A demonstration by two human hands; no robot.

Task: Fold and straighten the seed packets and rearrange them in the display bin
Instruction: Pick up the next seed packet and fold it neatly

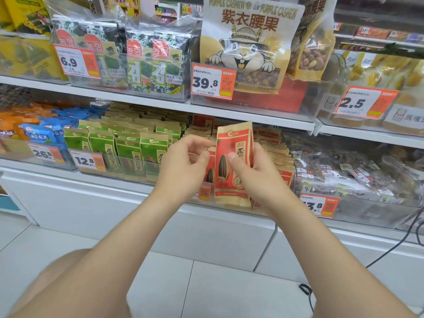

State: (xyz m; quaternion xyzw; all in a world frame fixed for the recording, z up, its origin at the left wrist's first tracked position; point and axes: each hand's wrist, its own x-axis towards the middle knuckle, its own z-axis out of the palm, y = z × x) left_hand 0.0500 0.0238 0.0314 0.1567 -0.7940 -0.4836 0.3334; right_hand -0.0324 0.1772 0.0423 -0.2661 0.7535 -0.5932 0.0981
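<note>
Forearms (pixel 128 235) outstretched: right hand (pixel 254 173) grips red seed packet (pixel 229 180) upright before display bin (pixel 275 207), left hand (pixel 185 161) loosely curled, empty, beside it; risk: single-handed pinch may let packet slip or crumple.

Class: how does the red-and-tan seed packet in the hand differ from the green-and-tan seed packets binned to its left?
The red-and-tan paper seed packet is red-fronted, the green-and-tan paper seed packets green-fronted. The red packet is gripped by the right hand; the green packets stand in a clear bin. Both have tan edges.
</note>
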